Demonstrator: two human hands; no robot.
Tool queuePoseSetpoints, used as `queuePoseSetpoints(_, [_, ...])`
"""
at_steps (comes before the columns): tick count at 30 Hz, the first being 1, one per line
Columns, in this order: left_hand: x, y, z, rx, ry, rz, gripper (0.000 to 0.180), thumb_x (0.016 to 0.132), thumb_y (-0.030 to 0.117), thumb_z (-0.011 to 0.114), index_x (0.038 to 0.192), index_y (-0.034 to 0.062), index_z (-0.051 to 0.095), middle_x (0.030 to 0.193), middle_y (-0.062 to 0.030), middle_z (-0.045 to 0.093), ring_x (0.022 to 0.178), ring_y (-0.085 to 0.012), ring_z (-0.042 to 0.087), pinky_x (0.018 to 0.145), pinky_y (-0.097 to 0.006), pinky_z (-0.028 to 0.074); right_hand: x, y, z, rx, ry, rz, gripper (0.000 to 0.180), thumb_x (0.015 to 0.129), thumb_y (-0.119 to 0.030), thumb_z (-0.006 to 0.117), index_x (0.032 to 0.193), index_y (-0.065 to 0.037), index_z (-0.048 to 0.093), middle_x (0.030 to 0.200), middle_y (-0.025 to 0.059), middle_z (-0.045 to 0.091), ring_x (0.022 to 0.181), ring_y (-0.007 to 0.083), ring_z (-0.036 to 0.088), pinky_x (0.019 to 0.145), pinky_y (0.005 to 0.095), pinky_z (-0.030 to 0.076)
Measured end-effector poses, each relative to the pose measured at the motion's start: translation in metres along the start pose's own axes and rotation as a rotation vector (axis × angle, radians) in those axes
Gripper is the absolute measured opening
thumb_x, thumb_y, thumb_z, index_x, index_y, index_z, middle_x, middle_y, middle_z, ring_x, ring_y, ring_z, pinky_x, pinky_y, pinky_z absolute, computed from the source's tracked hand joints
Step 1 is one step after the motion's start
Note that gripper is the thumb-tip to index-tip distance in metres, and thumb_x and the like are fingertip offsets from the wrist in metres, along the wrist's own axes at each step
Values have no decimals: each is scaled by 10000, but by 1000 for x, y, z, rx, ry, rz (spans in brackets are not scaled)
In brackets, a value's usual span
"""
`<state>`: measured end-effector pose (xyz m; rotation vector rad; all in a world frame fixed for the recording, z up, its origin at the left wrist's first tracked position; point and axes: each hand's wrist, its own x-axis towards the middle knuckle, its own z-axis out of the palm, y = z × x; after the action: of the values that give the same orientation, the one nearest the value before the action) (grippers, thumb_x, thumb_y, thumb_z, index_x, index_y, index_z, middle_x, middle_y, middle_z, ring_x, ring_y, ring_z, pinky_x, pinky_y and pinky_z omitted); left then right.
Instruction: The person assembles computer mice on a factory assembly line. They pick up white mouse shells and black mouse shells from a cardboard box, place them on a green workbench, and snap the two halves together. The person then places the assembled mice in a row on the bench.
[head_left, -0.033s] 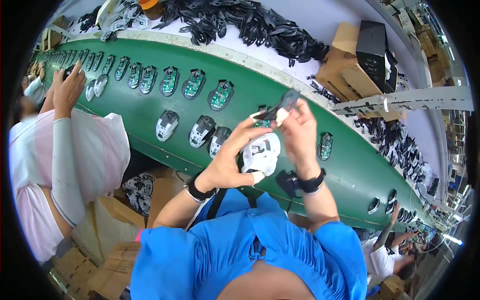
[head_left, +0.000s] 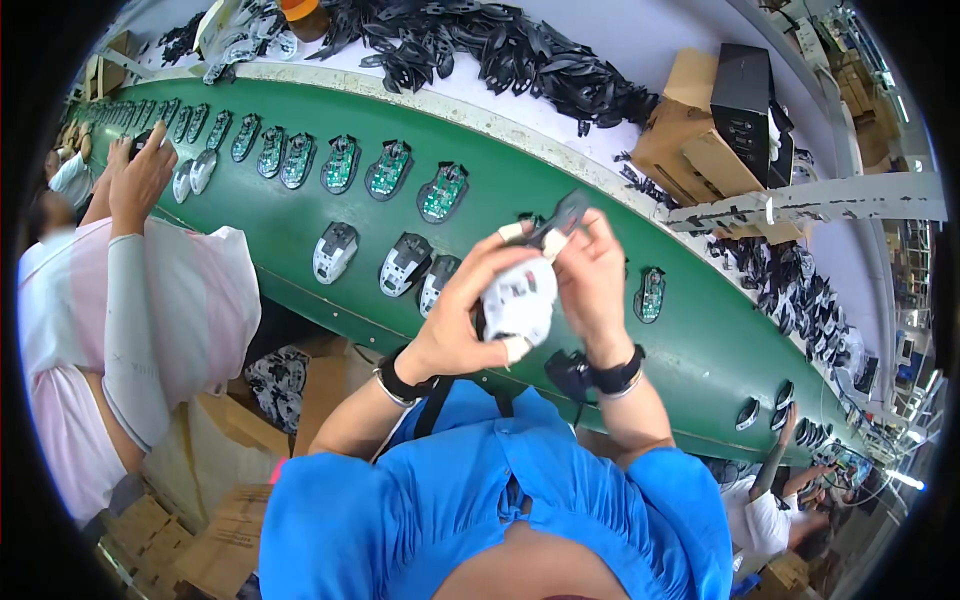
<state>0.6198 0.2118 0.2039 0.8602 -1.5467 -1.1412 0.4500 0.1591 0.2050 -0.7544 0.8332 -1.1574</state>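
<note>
My left hand grips a white computer mouse body, held up over the near edge of the green conveyor belt. My right hand pinches a small dark grey part against the top end of that mouse. Both hands wear pale fingertip covers and dark wristbands. On the belt just left of my hands lie three partly built mice. A row of mouse bases with green circuit boards runs along the far side of the belt.
A heap of black plastic shells covers the white shelf behind the belt. Cardboard boxes and a black box stand at upper right. At left, a co-worker's sleeved arm reaches to the belt; another person works at lower right.
</note>
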Motion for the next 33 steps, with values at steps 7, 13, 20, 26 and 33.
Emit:
queuePoseSetpoints(7, [-8, 7, -9, -354, 25, -260, 825, 595, 271, 741, 1312, -33, 471, 1370, -147, 399, 1096, -196, 541, 964, -317, 412, -19, -7, -6, -324, 151, -98, 338, 785, 20, 661, 1102, -29, 556, 916, 79, 662, 858, 178, 620, 737, 309, 524])
queuePoseSetpoints(13, [-5, 1, -17, -442, -111, -301, 835, 631, 260, 745, 1358, 29, 406, 1294, -156, 496, 1054, -217, 575, 882, -309, 460, -11, -42, -19, -1165, -305, -430, 167, 739, 4, 682, 902, -27, 666, 824, 71, 641, 805, 207, 615, 710, 301, 491])
queuePoseSetpoints(20, [-2, -23, -20, -922, 334, -522, 541, 896, 314, 542, 1360, 90, 376, 1148, -123, 583, 958, -203, 616, 842, -325, 503, -17, -15, -27, -357, 141, -143, 242, 811, 60, 638, 1047, 32, 592, 847, 52, 654, 753, 95, 620, 696, 220, 507])
queuePoseSetpoints(26, [11, -20, -10, -806, 354, -474, 594, 943, 538, 412, 1366, 123, 365, 1215, -11, 510, 1113, -128, 508, 920, -307, 433, -25, -4, 40, -528, -19, -308, 450, 757, 71, 696, 1161, -29, 524, 808, 45, 655, 736, 84, 622, 692, 220, 509])
queuePoseSetpoints(33, [9, -22, -13, -785, 390, -411, 600, 954, 461, 465, 1378, 60, 328, 1209, -57, 499, 1089, -143, 505, 940, -317, 418, -18, 7, 41, -858, 0, -314, 304, 742, 25, 703, 1005, -38, 562, 740, 60, 651, 670, 120, 647, 618, 258, 528])
